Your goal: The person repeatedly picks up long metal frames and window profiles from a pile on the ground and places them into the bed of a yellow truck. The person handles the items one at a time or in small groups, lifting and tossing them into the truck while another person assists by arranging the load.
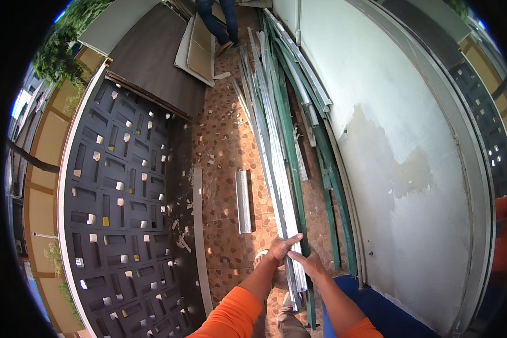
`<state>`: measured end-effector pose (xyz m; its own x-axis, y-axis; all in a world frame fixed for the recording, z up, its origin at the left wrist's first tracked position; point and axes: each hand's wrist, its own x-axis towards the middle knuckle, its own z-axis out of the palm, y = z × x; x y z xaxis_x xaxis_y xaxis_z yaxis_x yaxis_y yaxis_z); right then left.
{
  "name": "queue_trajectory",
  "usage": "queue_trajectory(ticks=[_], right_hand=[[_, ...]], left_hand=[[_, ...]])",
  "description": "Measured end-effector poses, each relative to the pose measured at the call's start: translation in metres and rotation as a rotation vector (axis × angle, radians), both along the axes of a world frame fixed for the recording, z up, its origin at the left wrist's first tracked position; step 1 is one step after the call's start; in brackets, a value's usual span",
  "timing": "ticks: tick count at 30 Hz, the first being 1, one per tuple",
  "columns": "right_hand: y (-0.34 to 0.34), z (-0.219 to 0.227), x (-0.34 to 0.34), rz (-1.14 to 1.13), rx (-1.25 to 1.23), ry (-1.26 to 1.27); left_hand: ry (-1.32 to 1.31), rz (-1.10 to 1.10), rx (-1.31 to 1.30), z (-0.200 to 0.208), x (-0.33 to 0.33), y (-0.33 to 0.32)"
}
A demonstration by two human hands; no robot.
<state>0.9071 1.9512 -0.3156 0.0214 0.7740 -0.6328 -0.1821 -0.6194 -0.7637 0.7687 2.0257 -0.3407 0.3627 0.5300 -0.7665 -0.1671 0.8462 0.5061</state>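
Note:
Long silver metal channels (288, 217) run from near my feet toward the far end of the walkway. Near their close end, my left hand (280, 249) is closed round them from the left side. Just to the right and slightly nearer, my right hand (308, 262) grips the same channels, its thumb along the top. My palms and the undersides of the channels are hidden. Green metal lengths (294, 180) lie close along the right of the held channels, beside further silver ones.
A short channel piece (243, 201) lies on the brown tiled floor (222, 248). Left stands a dark openwork block wall (115, 222); right, a patchy pale wall (377, 135). Dark boards (155, 62) lean farther off, near a person (222, 19). A blue mat (372, 312) is lower right.

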Motion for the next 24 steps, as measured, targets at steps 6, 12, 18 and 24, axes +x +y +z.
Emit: queue_trajectory(ticks=[6, 12, 18, 24], right_hand=[[-0.025, 0.027, -0.045, 0.019, -0.057, 0.112], [-0.118, 0.035, -0.095, 0.054, -0.095, 0.119], [-0.184, 0.027, -0.155, -0.007, -0.121, 0.15], [-0.294, 0.06, -0.27, 0.056, -0.016, 0.231]], left_hand=[[-0.051, 0.06, 0.053, 0.047, -0.039, -0.023], [0.122, -0.024, 0.141, 0.058, -0.078, -0.108], [0.183, -0.151, 0.166, 0.044, -0.136, -0.161], [0.512, -0.212, 0.217, 0.073, -0.242, -0.268]])
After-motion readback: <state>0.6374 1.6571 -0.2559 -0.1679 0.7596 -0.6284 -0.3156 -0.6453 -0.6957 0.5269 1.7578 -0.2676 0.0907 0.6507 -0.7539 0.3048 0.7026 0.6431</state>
